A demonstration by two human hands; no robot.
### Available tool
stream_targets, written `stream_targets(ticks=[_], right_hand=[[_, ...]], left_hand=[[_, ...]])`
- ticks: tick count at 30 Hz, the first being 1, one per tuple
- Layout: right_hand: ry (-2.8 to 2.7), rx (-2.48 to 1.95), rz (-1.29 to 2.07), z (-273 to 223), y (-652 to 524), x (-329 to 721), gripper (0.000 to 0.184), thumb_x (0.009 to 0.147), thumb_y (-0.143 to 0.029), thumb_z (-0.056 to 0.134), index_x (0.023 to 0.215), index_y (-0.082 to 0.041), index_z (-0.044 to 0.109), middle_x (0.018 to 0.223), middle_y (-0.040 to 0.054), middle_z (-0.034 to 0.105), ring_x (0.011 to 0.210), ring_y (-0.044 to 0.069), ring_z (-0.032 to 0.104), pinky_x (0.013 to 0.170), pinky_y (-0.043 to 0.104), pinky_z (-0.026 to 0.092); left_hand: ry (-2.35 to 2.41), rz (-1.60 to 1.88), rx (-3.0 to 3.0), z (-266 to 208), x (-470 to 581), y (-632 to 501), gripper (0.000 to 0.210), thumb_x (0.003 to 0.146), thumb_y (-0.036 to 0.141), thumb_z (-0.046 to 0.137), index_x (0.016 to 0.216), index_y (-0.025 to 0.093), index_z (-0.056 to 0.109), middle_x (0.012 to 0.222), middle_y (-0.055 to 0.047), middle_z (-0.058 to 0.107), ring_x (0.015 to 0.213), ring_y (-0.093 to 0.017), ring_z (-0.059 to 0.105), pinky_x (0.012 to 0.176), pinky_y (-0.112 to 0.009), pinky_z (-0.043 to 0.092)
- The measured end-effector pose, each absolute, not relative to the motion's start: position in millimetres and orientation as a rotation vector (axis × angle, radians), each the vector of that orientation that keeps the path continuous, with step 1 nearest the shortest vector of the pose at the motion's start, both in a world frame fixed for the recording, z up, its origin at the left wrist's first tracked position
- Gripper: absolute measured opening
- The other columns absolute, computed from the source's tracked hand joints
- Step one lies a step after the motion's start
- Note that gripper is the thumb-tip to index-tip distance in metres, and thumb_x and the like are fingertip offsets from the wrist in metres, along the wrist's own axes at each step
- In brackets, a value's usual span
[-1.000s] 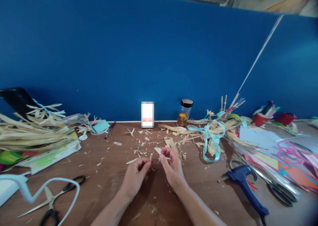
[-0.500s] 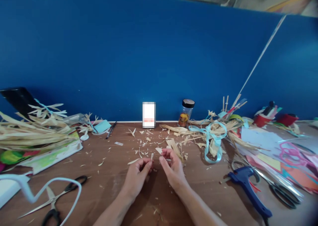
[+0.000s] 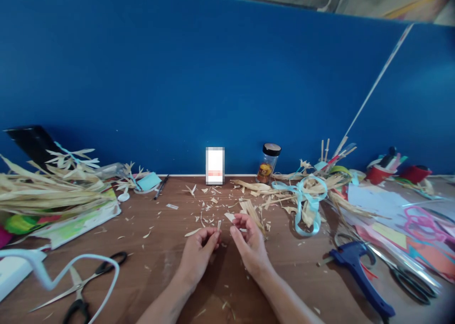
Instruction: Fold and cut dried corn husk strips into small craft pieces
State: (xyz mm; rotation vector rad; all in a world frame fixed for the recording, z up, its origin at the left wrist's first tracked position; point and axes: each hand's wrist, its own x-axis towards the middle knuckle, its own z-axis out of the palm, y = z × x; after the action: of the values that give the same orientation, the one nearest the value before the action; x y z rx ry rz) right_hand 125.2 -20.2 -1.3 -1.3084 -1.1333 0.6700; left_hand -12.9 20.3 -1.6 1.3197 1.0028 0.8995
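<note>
My left hand [image 3: 199, 252] is closed in a pinch over the middle of the table, with a small pale strip of dried husk [image 3: 219, 225] poking up between thumb and index finger. To its right, my right hand [image 3: 251, 244] has curled fingers, and a pale, pointed piece of dried husk [image 3: 230, 217] shows at the fingertips. The hands are apart from each other. Just beyond the right hand lies a wider folded husk strip [image 3: 250, 211]. Small husk scraps [image 3: 213, 200] are scattered in front of both hands.
Scissors [image 3: 78, 286] and a white cable [image 3: 113, 279] lie at the left, below a husk bundle [image 3: 53, 196]. On the right are a blue glue gun [image 3: 359, 267], light-blue ribbon [image 3: 308, 203] and coloured paper [image 3: 377, 200]. A black-lidded jar [image 3: 269, 162] stands by the blue wall [image 3: 220, 77].
The view has shifted slightly, so things sit a little further right in the picture. Both hands keep nearly the same pose.
</note>
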Motion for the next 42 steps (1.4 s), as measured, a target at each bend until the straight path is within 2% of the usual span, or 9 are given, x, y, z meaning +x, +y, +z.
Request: stream_targets(ticks=[4, 10, 12, 15, 18, 23, 26, 29, 42], right_hand=[[-1.126, -1.279, 0.685, -10, -18, 127, 0.053, 0.065, -0.001, 0.040, 0.114, -0.021, 0.041, 0.114, 0.0070, 0.048, 0.100, 0.018, 0.050, 0.083, 0.032, 0.045], [-1.096, -1.239, 0.741, -16, -16, 127, 0.073, 0.060, 0.002, 0.035, 0.127, -0.024, 0.028, 0.123, 0.0065, 0.042, 0.108, 0.017, 0.046, 0.089, 0.035, 0.041], [-1.123, -1.242, 0.746, -12, -17, 127, 0.067, 0.061, 0.001, 0.035, 0.123, -0.026, 0.038, 0.123, 0.0054, 0.043, 0.109, 0.018, 0.046, 0.089, 0.036, 0.040], [-1.233, -1.277, 0.713, -3, -20, 127, 0.034, 0.065, -0.001, 0.037, 0.075, -0.021, 0.062, 0.117, 0.0036, 0.049, 0.109, 0.020, 0.045, 0.093, 0.038, 0.033], [-1.279, -1.277, 0.714, 1, -22, 127, 0.027, 0.065, -0.002, 0.036, 0.047, -0.018, 0.049, 0.113, 0.0029, 0.052, 0.106, 0.019, 0.045, 0.093, 0.036, 0.029], [-1.243, -1.239, 0.765, 1, -22, 125, 0.025, 0.067, -0.004, 0.037, 0.046, -0.019, 0.042, 0.109, 0.0035, 0.054, 0.113, 0.019, 0.039, 0.096, 0.035, 0.025], [-1.202, -1.180, 0.811, 2, -23, 125, 0.027, 0.069, -0.005, 0.036, 0.048, -0.020, 0.041, 0.077, 0.0044, 0.060, 0.107, 0.020, 0.045, 0.094, 0.037, 0.027], [-1.070, -1.095, 0.891, 3, -24, 126, 0.027, 0.073, -0.008, 0.035, 0.050, -0.022, 0.041, 0.048, -0.0006, 0.046, 0.096, 0.021, 0.053, 0.089, 0.037, 0.032], [-0.761, -0.854, 1.064, 1, -22, 127, 0.022, 0.075, -0.018, 0.049, 0.054, -0.020, 0.042, 0.050, -0.0045, 0.040, 0.077, 0.016, 0.055, 0.087, 0.033, 0.033]], left_hand=[[1.044, 0.921, 1.186, -1, -12, 21, 0.026, 0.068, 0.039, 0.062, 0.081, 0.016, 0.064, 0.066, 0.000, 0.061, 0.063, -0.013, 0.054, 0.062, -0.023, 0.042], [1.045, 0.935, 1.110, 0, -11, 21, 0.024, 0.066, 0.038, 0.063, 0.078, 0.016, 0.065, 0.066, 0.001, 0.061, 0.062, -0.011, 0.054, 0.061, -0.022, 0.042], [1.029, 0.938, 1.107, 0, -11, 21, 0.024, 0.067, 0.038, 0.062, 0.077, 0.017, 0.065, 0.064, 0.001, 0.061, 0.060, -0.011, 0.054, 0.061, -0.021, 0.042], [0.996, 0.945, 1.095, 0, -12, 21, 0.024, 0.068, 0.038, 0.062, 0.079, 0.017, 0.065, 0.064, 0.002, 0.060, 0.061, -0.011, 0.053, 0.063, -0.022, 0.042], [0.999, 0.952, 1.059, 0, -12, 21, 0.025, 0.068, 0.037, 0.063, 0.082, 0.016, 0.065, 0.066, 0.001, 0.060, 0.061, -0.011, 0.053, 0.062, -0.022, 0.042], [1.002, 0.948, 1.028, 1, -12, 21, 0.025, 0.068, 0.036, 0.063, 0.082, 0.015, 0.064, 0.065, 0.001, 0.059, 0.059, -0.009, 0.051, 0.059, -0.019, 0.040], [0.997, 0.964, 1.009, 2, -12, 21, 0.025, 0.067, 0.036, 0.064, 0.082, 0.014, 0.064, 0.064, 0.001, 0.059, 0.059, -0.009, 0.051, 0.059, -0.020, 0.041], [1.009, 0.967, 0.992, 2, -11, 21, 0.026, 0.067, 0.035, 0.065, 0.083, 0.014, 0.064, 0.066, 0.000, 0.060, 0.063, -0.010, 0.053, 0.064, -0.021, 0.042], [1.017, 0.960, 0.978, 2, -11, 21, 0.026, 0.065, 0.036, 0.066, 0.081, 0.015, 0.066, 0.065, 0.000, 0.061, 0.061, -0.009, 0.053, 0.063, -0.020, 0.043]])
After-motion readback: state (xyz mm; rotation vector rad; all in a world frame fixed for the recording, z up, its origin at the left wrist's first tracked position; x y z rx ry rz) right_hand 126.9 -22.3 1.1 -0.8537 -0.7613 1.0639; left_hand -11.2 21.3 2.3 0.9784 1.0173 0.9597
